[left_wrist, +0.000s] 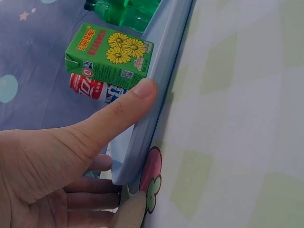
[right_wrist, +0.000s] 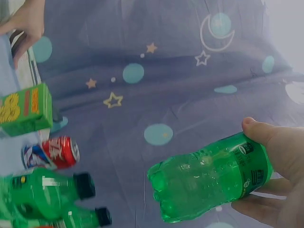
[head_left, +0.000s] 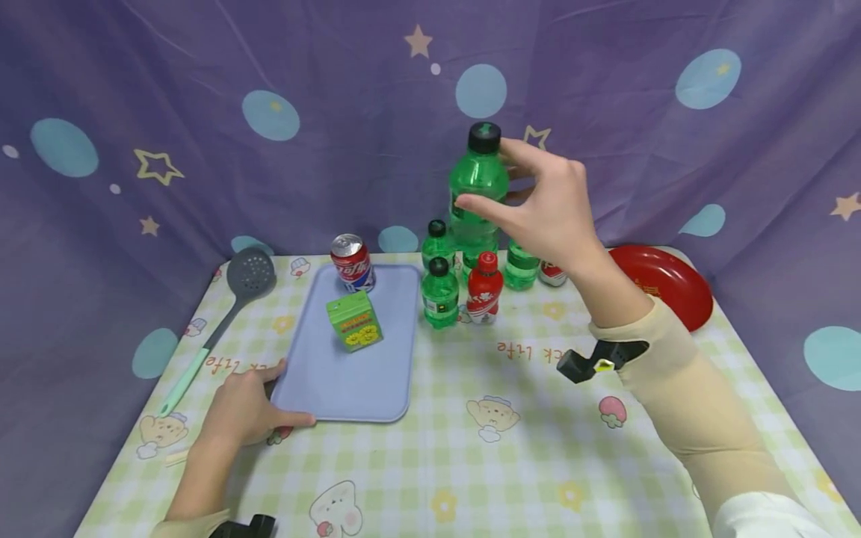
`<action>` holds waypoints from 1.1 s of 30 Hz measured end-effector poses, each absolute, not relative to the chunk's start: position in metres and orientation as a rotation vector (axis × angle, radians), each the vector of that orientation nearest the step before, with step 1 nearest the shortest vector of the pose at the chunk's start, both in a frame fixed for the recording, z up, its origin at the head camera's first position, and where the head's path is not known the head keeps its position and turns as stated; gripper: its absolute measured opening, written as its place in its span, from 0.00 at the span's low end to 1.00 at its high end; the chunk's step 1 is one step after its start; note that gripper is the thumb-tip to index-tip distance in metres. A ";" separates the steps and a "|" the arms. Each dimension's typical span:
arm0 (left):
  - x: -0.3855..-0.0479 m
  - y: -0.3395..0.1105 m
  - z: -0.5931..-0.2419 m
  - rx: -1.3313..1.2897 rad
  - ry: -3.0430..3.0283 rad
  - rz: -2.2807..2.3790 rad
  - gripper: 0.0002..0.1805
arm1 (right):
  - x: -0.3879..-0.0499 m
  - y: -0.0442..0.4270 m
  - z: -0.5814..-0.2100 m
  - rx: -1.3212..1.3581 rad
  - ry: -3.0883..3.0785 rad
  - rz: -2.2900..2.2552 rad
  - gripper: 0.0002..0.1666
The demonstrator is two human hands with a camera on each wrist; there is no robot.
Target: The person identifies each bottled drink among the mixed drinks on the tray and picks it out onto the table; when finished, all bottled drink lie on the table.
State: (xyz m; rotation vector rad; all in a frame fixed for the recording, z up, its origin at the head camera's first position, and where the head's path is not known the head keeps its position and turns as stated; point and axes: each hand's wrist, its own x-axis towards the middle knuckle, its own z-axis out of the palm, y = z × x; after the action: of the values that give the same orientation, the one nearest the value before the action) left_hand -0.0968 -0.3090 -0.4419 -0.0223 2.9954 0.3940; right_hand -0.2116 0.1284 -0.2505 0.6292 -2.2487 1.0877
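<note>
My right hand (head_left: pixel 548 198) grips a large green plastic bottle (head_left: pixel 474 179) with a black cap. It is upright and raised at the back of the table, in front of smaller bottles. In the right wrist view the bottle's ridged base (right_wrist: pixel 164 194) shows, free of the fingers. My left hand (head_left: pixel 242 407) touches the near-left corner of a light blue tray (head_left: pixel 350 392), thumb along its front rim, other fingers by its left side. On the tray stand a green drink carton (head_left: pixel 355 321) with yellow flowers and a red and blue soda can (head_left: pixel 353 263).
Right of the tray stand small green bottles (head_left: pixel 440 295) and a red bottle (head_left: pixel 485 290). Another can (head_left: pixel 553 273) is partly behind my right arm, with a red plate (head_left: pixel 693 295) farther right. A slotted spatula (head_left: pixel 250 275) lies left. A purple curtain (head_left: pixel 350 60) hangs behind.
</note>
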 end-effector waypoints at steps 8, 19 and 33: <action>-0.097 -0.308 -0.440 -0.016 3.001 0.391 0.76 | -0.212 0.154 -0.258 0.554 -2.239 1.040 0.36; -0.096 -0.309 -0.441 -0.002 3.013 0.382 0.75 | -0.215 0.182 -0.284 0.463 -2.306 1.007 0.35; -0.096 -0.309 -0.441 -0.002 3.012 0.386 0.75 | -0.216 0.205 -0.314 0.394 -2.391 0.940 0.35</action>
State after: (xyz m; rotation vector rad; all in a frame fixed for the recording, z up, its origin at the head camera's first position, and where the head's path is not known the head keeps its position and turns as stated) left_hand -0.0955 -0.3090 -0.4409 -0.0023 3.0123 0.3857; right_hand -0.2155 0.2047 -0.3138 0.3941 -2.3913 0.9397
